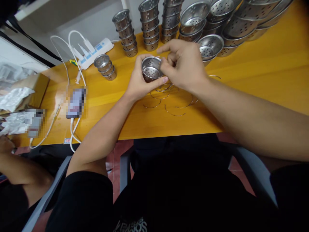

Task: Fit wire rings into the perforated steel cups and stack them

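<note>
My left hand [138, 84] is wrapped round a small perforated metal cup [150, 68], held just above the yellow table [265, 74]. My right hand [184, 64] is pinched at the cup's right rim, fingers closed on a thin wire handle there; the wire is barely visible. Several curved wire handles [169, 98] lie loose on the table right below both hands.
Stacks of small perforated cups [149, 27] and larger perforated bowls [241, 24] line the back of the table. A short stack of cups [106, 66], a white power strip [95, 51] with cables and a phone [76, 103] lie at the left. Another person's arm [16, 170] is at the lower left.
</note>
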`<move>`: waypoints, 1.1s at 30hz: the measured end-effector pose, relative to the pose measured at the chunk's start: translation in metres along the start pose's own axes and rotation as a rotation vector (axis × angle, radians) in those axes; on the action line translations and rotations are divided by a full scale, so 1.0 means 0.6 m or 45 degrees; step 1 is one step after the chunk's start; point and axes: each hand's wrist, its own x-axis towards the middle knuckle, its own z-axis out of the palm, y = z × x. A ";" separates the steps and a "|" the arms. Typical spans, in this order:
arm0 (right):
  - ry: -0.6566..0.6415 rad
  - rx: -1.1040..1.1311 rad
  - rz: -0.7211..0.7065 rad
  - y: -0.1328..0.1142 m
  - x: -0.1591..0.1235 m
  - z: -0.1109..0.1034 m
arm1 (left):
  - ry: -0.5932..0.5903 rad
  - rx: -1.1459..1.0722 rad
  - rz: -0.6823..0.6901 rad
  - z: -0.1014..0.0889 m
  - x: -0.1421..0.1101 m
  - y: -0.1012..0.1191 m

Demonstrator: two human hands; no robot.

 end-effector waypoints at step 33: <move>-0.455 0.606 0.024 0.021 0.022 -0.029 | -0.210 -0.025 -0.083 -0.024 -0.013 -0.008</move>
